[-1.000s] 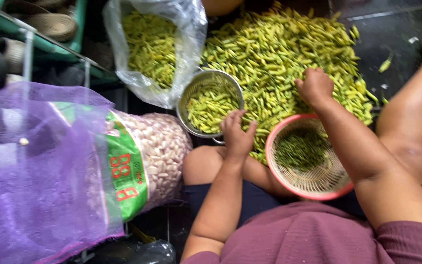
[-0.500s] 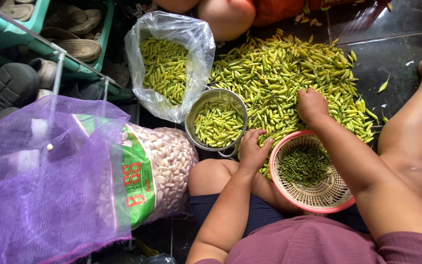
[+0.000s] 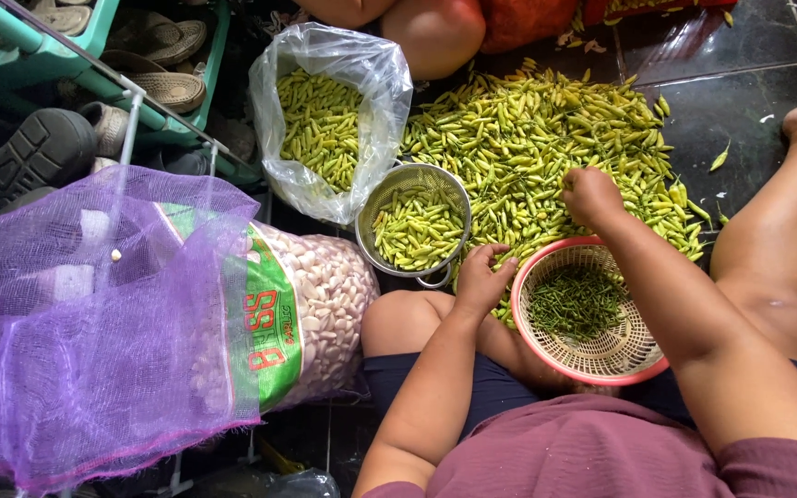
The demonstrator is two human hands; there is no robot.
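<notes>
The heap of green chillies (image 3: pixel 546 148) lay spread on the dark tiled floor (image 3: pixel 749 74), its near edge touching a pink woven basket (image 3: pixel 643 364) that held plucked green stems (image 3: pixel 578 300). The right hand (image 3: pixel 590 195) rested on the heap near that edge, fingers curled down into the chillies; whether it gripped one could not be told. The left hand (image 3: pixel 481 277) sat loosely cupped between the basket and a metal colander (image 3: pixel 414 221) of chillies, fingers bent, perhaps on a small piece, too hidden to tell. Against half a second before, both hands kept almost the same places, the left only drawn slightly closer to the colander's rim. Beyond the colander stood a clear plastic bag (image 3: pixel 362 74) of chillies, and further left a sack of garlic (image 3: pixel 325 304) under purple netting (image 3: pixel 94 323).
</notes>
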